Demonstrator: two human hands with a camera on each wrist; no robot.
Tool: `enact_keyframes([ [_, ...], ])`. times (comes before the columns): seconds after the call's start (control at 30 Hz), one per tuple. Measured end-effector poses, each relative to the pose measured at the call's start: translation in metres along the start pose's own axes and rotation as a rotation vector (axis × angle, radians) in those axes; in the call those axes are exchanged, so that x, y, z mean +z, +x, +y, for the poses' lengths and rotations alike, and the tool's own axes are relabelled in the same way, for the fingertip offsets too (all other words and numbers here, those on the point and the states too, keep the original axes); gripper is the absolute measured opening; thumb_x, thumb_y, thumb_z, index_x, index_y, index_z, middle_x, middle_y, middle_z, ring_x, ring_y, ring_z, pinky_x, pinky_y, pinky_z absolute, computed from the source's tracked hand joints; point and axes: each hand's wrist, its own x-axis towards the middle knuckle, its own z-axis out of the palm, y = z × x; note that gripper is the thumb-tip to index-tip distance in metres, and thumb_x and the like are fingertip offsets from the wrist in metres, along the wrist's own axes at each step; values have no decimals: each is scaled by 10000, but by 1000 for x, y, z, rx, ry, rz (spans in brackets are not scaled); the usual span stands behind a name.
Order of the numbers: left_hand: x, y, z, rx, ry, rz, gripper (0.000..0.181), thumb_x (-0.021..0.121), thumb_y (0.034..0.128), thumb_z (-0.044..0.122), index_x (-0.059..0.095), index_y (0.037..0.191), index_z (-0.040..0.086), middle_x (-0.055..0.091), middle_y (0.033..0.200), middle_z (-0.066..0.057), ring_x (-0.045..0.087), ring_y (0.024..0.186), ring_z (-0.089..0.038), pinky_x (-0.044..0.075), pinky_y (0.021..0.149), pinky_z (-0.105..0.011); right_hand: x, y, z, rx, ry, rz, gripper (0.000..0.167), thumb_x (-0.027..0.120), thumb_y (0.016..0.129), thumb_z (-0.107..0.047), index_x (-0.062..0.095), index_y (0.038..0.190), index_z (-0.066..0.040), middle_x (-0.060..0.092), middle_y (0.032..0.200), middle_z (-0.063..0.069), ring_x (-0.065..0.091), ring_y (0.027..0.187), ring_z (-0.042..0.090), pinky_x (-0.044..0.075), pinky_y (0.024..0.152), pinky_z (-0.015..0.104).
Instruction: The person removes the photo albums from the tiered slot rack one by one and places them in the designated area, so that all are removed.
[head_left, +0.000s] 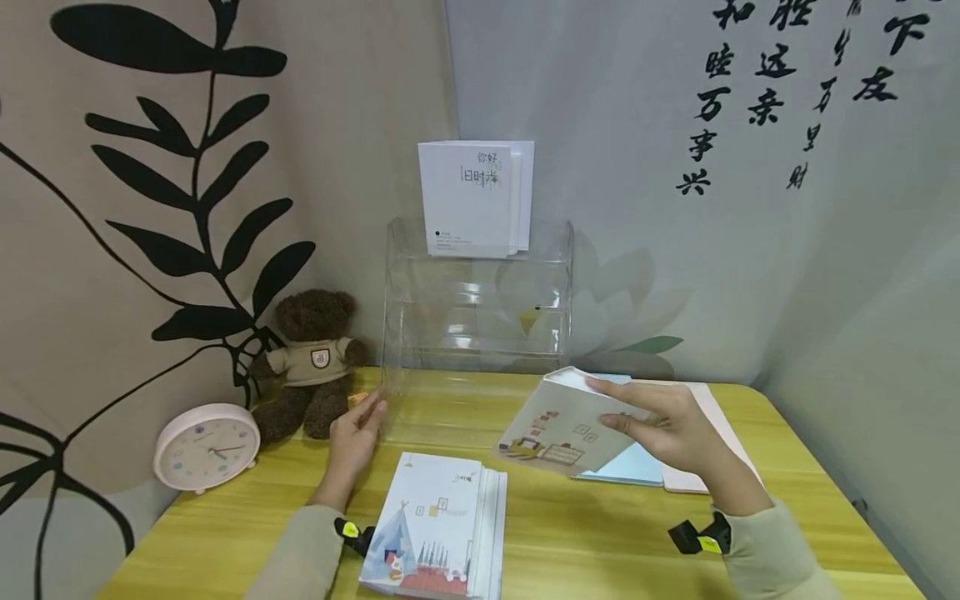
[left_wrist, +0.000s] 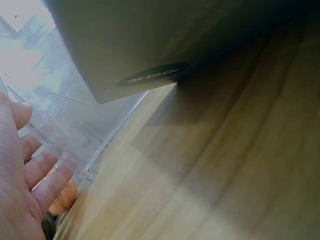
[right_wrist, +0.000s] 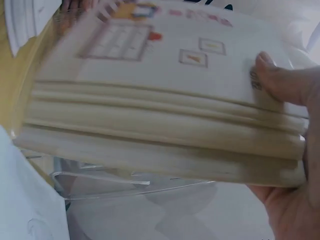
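Note:
My right hand (head_left: 671,421) grips a stack of white illustrated notebooks (head_left: 566,425), tilted above the table. In the right wrist view the thumb lies on the top cover of the notebooks (right_wrist: 165,65) and the fingers are beneath. At the lower left side of a clear tiered display rack (head_left: 480,325), my left hand (head_left: 356,446) holds the rack's edge. The left wrist view shows the left hand's (left_wrist: 22,175) thumb and fingers around the rack's (left_wrist: 70,120) clear edge. Another notebook stack (head_left: 427,525), with a tent drawing on top, lies in front of me.
White notebooks (head_left: 468,200) stand in the rack's top tier. A brown teddy bear (head_left: 315,362) and a round white clock (head_left: 206,447) are at the left. Light blue (head_left: 618,467) and pale pink (head_left: 708,408) notebooks lie behind the right hand on the wooden table (head_left: 622,550).

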Motion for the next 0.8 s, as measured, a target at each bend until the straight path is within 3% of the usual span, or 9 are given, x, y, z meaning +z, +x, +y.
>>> enact_keyframes([
  [0.13, -1, 0, 0, 0, 5, 5, 498, 600, 994, 492, 625, 1402, 208, 635, 1340, -121, 600, 1229, -348, 482, 1010, -545, 4, -10, -2, 162, 77, -147, 590, 782, 775, 140, 657, 1330, -16, 754, 1056, 56, 717, 808, 118, 565, 627, 197],
  [0.23, -1, 0, 0, 0, 12, 5, 495, 600, 996, 489, 626, 1402, 207, 639, 1332, -124, 599, 1231, -354, 479, 1010, -549, 8, -14, -5, 257, 68, -250, 522, 769, 854, 38, 667, 1347, -101, 748, 1003, -44, 637, 722, 37, 515, 584, 170],
  [0.33, 0, 0, 1, -3, 16, 0, 493, 596, 994, 500, 624, 1403, 226, 636, 1338, -117, 598, 1233, -350, 477, 1015, -547, 11, -15, -6, 295, 76, -320, 455, 753, 897, -30, 679, 1336, -126, 739, 979, -78, 561, 667, 8, 459, 542, 156],
  [0.5, 0, 0, 3, -6, 5, -13, 482, 593, 990, 514, 621, 1402, 265, 636, 1346, -98, 601, 1234, -328, 475, 1023, -532, 12, -15, -7, 335, 105, -365, 418, 736, 922, -64, 685, 1329, -138, 725, 964, -77, 516, 620, -30, 409, 498, 139],
  [0.63, -1, 0, 5, -21, -5, -14, 482, 598, 986, 517, 621, 1401, 273, 642, 1342, -91, 595, 1244, -318, 470, 1033, -522, 10, -15, -7, 384, 107, -382, 416, 728, 934, -99, 674, 1344, -137, 587, 716, -116, 344, 515, -93, 338, 433, 139],
  [0.73, -1, -1, 4, -31, -5, -15, 495, 597, 990, 511, 614, 1411, 252, 639, 1346, -96, 591, 1249, -321, 468, 1035, -520, 10, -16, -5, 444, 131, -399, 411, 713, 947, -110, 663, 1355, -119, 600, 722, -96, 293, 483, -89, 308, 410, 153],
  [0.8, -1, -2, 4, -35, -5, -13, 503, 596, 990, 511, 612, 1413, 239, 639, 1347, -97, 591, 1249, -320, 469, 1036, -516, 10, -17, -4, 481, 169, -409, 404, 693, 965, -117, 652, 1367, -117, 705, 871, -58, 373, 484, -61, 315, 413, 162],
])
